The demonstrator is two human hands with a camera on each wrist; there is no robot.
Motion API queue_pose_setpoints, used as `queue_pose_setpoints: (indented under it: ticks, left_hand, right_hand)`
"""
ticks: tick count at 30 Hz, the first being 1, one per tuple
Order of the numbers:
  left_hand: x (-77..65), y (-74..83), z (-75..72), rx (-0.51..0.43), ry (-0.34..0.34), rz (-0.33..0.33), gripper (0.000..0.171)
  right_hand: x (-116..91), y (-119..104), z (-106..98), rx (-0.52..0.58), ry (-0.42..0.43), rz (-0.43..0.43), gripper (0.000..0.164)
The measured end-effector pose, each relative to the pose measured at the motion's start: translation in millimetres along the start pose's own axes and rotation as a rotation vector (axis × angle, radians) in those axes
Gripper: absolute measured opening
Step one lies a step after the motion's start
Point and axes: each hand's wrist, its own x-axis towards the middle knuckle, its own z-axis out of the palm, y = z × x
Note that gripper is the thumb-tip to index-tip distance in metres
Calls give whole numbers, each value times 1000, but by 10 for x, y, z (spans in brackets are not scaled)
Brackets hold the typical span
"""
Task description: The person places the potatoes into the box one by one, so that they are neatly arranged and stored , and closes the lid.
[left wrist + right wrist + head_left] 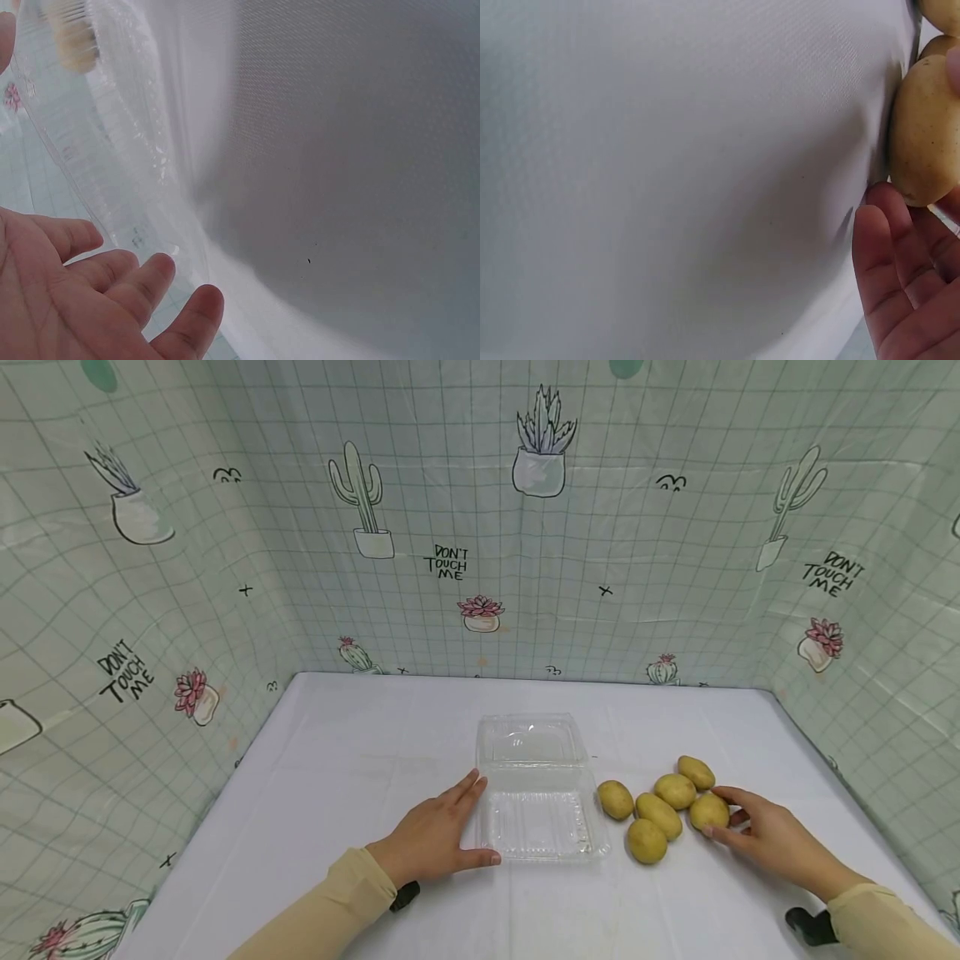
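Note:
A clear plastic clamshell box (pixel 540 814) lies with its lid folded back on the white table. My left hand (pixel 442 831) is at its left side, fingers spread and thumb at the near corner. In the left wrist view, the fingers (pixel 191 319) are extended beside the clear plastic (pixel 112 142) and hold nothing. On the right, my right hand (pixel 768 835) has thumb and forefinger on opposite sides of a potato (pixel 708 812), pinching it while it sits on the table. The right wrist view shows this potato (pixel 926 135) close up, with the other fingers (pixel 877 255) below it.
Several more potatoes lie between the box and my right hand, among them one potato (pixel 615 799) close to the box's right edge and another potato (pixel 696 772) farthest back. A white cloth covers the table (pixel 375 735). Patterned curtains (pixel 480 527) enclose its back and sides.

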Motion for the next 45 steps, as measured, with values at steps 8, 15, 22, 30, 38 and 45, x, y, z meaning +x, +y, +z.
queue_pose_setpoints:
  ticks: [8, 15, 22, 30, 38, 45]
  left_hand:
    - [12, -7, 7, -1, -3, -1, 101]
    - [8, -3, 8, -8, -3, 0, 101]
    - [8, -7, 10, -9, -4, 5, 101]
    - [9, -1, 7, 1, -12, -6, 102]
    - [3, -5, 4, 0, -12, 0, 101]
    - [-1, -17, 9, 3, -6, 8, 102]
  right_hand:
    - [-6, 2, 36, 7, 10, 5, 65]
    - [-22, -3, 75, -1, 78, -79, 59]
    - [-29, -8, 72, -39, 143, -136, 58]
    - [-32, -36, 2, -51, 135, -133, 62]
    - [-6, -88, -94, -49, 136, -143, 62]
    - [136, -314, -195, -20, 140, -265, 63]
